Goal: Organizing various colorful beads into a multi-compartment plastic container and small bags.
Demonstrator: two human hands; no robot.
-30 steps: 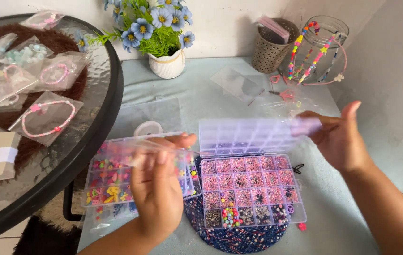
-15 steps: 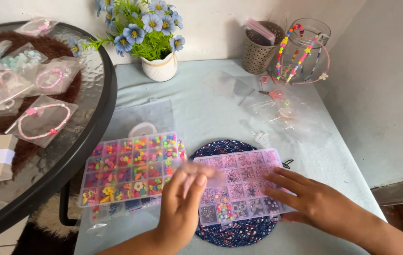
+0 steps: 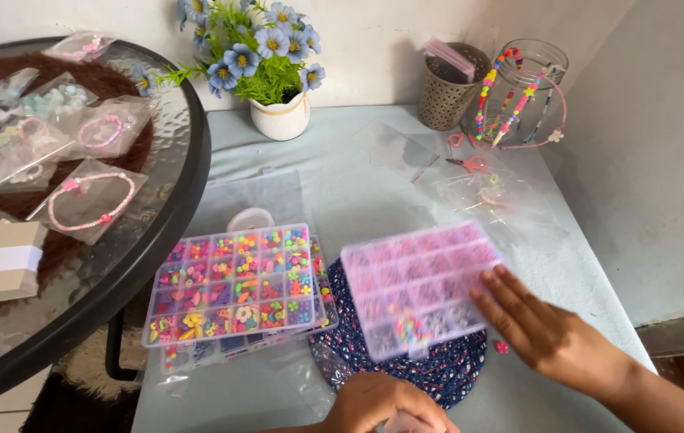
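Lid down now: the pink bead box (image 3: 420, 289) that stood open a second ago is shut. It lies on the round blue mat (image 3: 430, 373), low in the middle of the frame. The right hand (image 3: 546, 333) rests flat, fingers spread, touching its right edge. The left hand (image 3: 382, 405), at the bottom edge, is curled; what it grips, I cannot tell. Two bead boxes show: the pink one and a colourful bead box (image 3: 234, 285) to its left on the worktop (image 3: 358, 192).
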